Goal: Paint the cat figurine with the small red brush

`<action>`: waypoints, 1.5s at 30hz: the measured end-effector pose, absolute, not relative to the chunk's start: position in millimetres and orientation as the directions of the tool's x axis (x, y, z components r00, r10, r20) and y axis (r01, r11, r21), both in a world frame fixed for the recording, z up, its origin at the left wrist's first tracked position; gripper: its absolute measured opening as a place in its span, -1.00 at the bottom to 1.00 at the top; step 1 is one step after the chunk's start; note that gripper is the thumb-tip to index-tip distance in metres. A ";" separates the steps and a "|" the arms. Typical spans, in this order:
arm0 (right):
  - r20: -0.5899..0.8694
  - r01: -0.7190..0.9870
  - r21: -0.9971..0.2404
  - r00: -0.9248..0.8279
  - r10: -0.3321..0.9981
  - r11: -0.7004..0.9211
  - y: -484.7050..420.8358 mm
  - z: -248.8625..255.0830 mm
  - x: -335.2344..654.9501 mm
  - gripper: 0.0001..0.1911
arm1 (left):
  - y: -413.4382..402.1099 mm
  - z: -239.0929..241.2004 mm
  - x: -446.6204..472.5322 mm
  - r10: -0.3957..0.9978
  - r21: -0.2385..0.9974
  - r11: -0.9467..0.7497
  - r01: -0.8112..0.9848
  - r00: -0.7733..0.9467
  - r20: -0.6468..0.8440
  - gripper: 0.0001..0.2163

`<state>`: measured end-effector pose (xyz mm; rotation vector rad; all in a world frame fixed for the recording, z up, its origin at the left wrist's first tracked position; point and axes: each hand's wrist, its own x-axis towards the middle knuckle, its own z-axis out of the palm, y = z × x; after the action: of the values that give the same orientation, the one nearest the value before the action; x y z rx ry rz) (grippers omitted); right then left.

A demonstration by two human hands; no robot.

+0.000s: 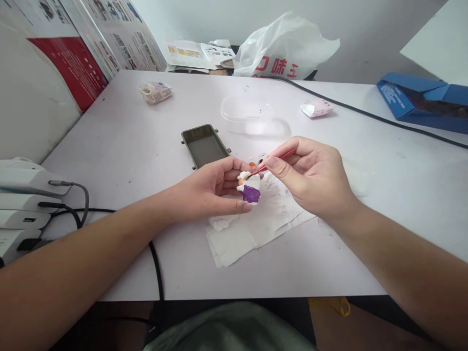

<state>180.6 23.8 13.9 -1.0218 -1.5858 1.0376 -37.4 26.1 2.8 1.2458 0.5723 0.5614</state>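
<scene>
Between the thumb and fingers of my left hand [215, 187] is a small white figurine [251, 183], painted purple on its lower part and orange-tan near the top. My right hand [310, 175] pinches a thin red paintbrush [281, 157], its dark tip touching or very close to the figurine's upper part. Just behind the figurine, partly hidden by my fingers, stand small paint pots, one with orange paint [252, 165]. White paper tissues [237, 243] lie spread on the table below both hands. Another white piece [221, 223] rests on them under my left hand.
A dark green rectangular tray [205, 145] sits behind my left hand, near a clear plastic container [252, 119]. Small packets [155, 91] lie farther back. A black cable [365, 109] crosses toward a blue box [420, 100]. Chargers and plugs [25, 195] crowd the left edge.
</scene>
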 end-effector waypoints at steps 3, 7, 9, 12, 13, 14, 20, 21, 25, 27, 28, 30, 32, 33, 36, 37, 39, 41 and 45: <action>0.258 0.178 -0.941 -0.177 0.950 0.289 25.9 13.3 182.5 -0.88 | 26.2 2.5 -37.5 0.676 0.968 0.236 -0.082 0.730 -0.103 -0.62; 0.274 0.217 -0.929 -0.144 0.951 0.300 28.4 13.7 185.7 -0.90 | 25.7 2.5 -38.4 0.676 0.972 0.225 -0.075 0.730 -0.100 -0.63; 0.276 0.224 -0.927 -0.135 0.952 0.300 29.1 13.9 186.5 -0.90 | 25.4 2.7 -38.6 0.675 0.972 0.224 -0.068 0.731 -0.105 -0.64; 0.267 0.223 -0.931 -0.121 0.956 0.289 29.5 14.5 187.0 -0.90 | 25.3 2.8 -38.4 0.677 0.972 0.226 -0.066 0.729 -0.108 -0.64; 0.265 0.216 -0.934 -0.117 0.957 0.285 29.5 14.9 186.9 -0.90 | 25.3 2.8 -38.3 0.679 0.972 0.226 -0.067 0.726 -0.108 -0.64; 0.263 0.209 -0.936 -0.113 0.958 0.282 29.4 15.4 186.7 -0.90 | 25.3 2.7 -38.1 0.680 0.971 0.229 -0.067 0.725 -0.110 -0.64; 0.267 0.146 -0.946 -0.148 0.952 0.288 27.1 16.0 184.1 -0.93 | 25.2 2.3 -37.2 0.686 0.972 0.221 -0.077 0.720 -0.099 -0.64; 0.273 0.136 -0.945 -0.170 0.947 0.297 26.8 15.2 183.9 -0.93 | 25.2 2.3 -37.2 0.687 0.973 0.218 -0.078 0.720 -0.096 -0.63; 0.301 0.163 -0.928 -0.202 0.932 0.335 27.9 12.2 185.5 -0.94 | 25.5 2.8 -37.7 0.685 0.973 0.219 -0.074 0.722 -0.099 -0.63; 0.314 0.199 -0.916 -0.188 0.931 0.349 29.2 12.3 187.1 -0.93 | 25.6 2.9 -37.7 0.686 0.976 0.205 -0.067 0.722 -0.095 -0.64; 0.321 0.211 -0.910 -0.180 0.930 0.356 29.6 12.8 187.7 -0.93 | 25.6 2.8 -37.6 0.686 0.979 0.195 -0.064 0.722 -0.089 -0.64; 0.330 0.214 -0.907 -0.174 0.928 0.362 29.8 14.4 188.1 -0.92 | 25.5 2.5 -37.4 0.687 0.983 0.175 -0.059 0.723 -0.079 -0.64; 0.330 0.192 -0.913 -0.174 0.928 0.361 28.8 16.0 187.3 -0.92 | 25.2 2.3 -37.3 0.690 0.986 0.160 -0.056 0.721 -0.071 -0.64; 0.331 0.180 -0.915 -0.174 0.927 0.361 28.2 16.6 186.6 -0.92 | 25.0 2.2 -37.3 0.692 0.986 0.155 -0.054 0.718 -0.069 -0.64; 0.341 0.177 -0.910 -0.194 0.920 0.375 26.7 17.0 184.7 -0.92 | 24.5 2.3 -37.6 0.699 0.989 0.138 -0.050 0.713 -0.062 -0.63; 0.346 0.186 -0.905 -0.202 0.916 0.383 26.7 16.8 184.5 -0.91 | 24.5 2.3 -37.7 0.700 0.990 0.134 -0.047 0.712 -0.061 -0.63; 0.352 0.208 -0.895 -0.210 0.912 0.394 27.1 16.2 185.1 -0.89 | 24.8 2.3 -37.9 0.702 0.991 0.126 -0.041 0.710 -0.060 -0.63; 0.361 0.231 -0.886 -0.200 0.911 0.402 27.9 15.9 186.6 -0.88 | 25.1 2.2 -38.0 0.703 0.992 0.124 -0.038 0.709 -0.061 -0.63; 0.375 0.246 -0.879 -0.176 0.910 0.409 28.7 16.0 189.4 -0.87 | 24.9 2.0 -37.8 0.700 0.990 0.131 -0.048 0.712 -0.058 -0.61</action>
<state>189.4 28.7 16.0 -1.0261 -1.6700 0.8359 -37.8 24.9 2.0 1.3425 0.6020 0.5935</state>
